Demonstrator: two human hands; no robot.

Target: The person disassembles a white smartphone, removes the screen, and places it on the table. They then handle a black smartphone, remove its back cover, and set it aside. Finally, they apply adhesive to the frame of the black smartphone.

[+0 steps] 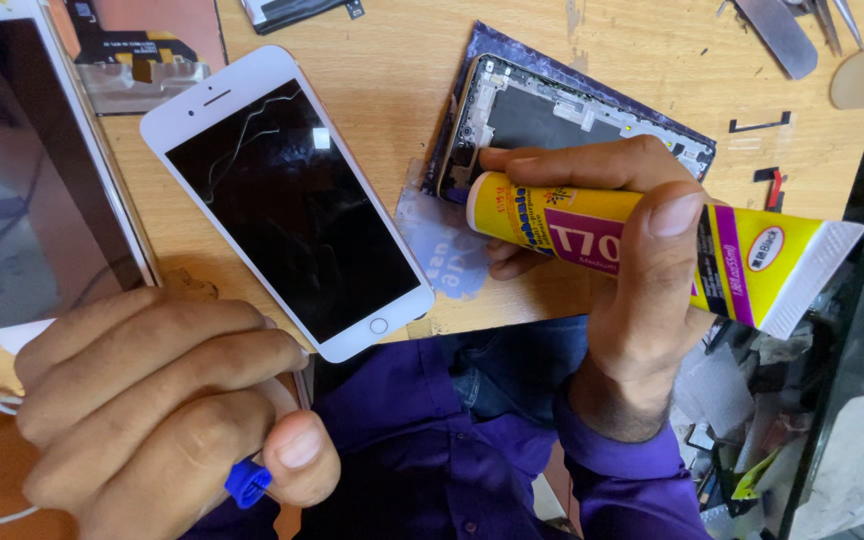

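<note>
Gripping yellow glue tube (652,245), right hand (632,290) closed

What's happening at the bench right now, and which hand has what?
The right hand grips a yellow glue tube, its nozzle end at the opened phone frame. The left hand pinches a small blue cap. A white phone with a cracked screen lies between them on the wooden table.

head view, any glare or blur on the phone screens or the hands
Head view: the white phone lies sharp, its cracked black screen carrying only a small pale reflection near the top; the larger screen at the left edge mirrors the bright room in a hazy wash; the left hand, close to the lens, looks slightly soft; the right hand and yellow glue tube are evenly lit and crisp.
</note>
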